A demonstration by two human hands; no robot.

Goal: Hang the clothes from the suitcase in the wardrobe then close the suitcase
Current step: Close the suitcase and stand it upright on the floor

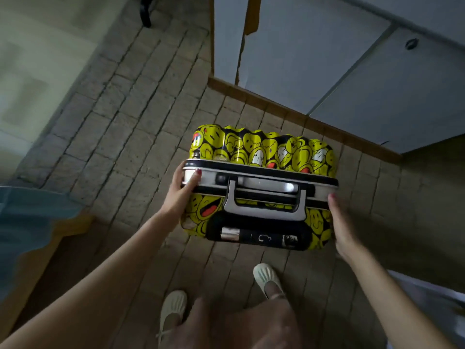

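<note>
Standing upright on the brick-pattern floor (120,137), the suitcase (261,152) is closed, yellow smiley shell, silver frame, top handle (264,205) facing up. Left to right: blue fabric (27,222) at the frame's left edge; left hand (182,191) grips the suitcase's left top corner, thumb curled over the silver frame. Right hand (339,222) lies flat against the suitcase's right side, fingers straight, holding nothing. Pale shoes (266,278) are just below the case. Wardrobe (352,79) with white doors stands behind the case, upper right, one door ajar at its left.
</note>
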